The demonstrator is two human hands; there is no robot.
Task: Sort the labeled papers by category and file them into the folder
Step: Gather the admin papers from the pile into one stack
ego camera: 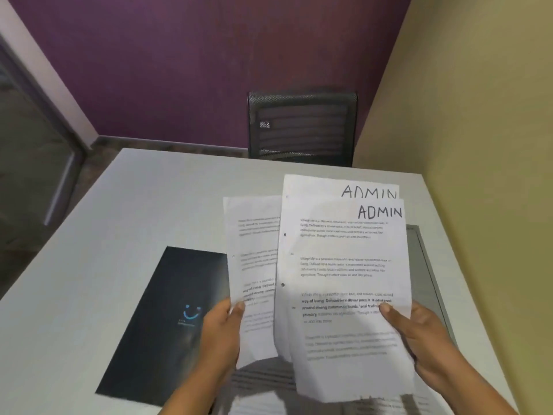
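Note:
I hold two bundles of printed white sheets above the table. My right hand (419,333) grips two sheets marked ADMIN (344,265) by their right edge, thumb on top. My left hand (223,327) pinches another sheet (254,253) by its lower left edge; its label is hidden behind the ADMIN sheets. A dark folder (167,319) with a blue smile logo lies open on the table under my left hand. Its grey right half (425,271) shows beyond the ADMIN sheets.
The white table (89,265) runs to a yellow wall on the right. A black mesh chair (302,127) stands at the far edge against a purple wall. More printed paper (260,405) lies blurred at the near edge, below my hands.

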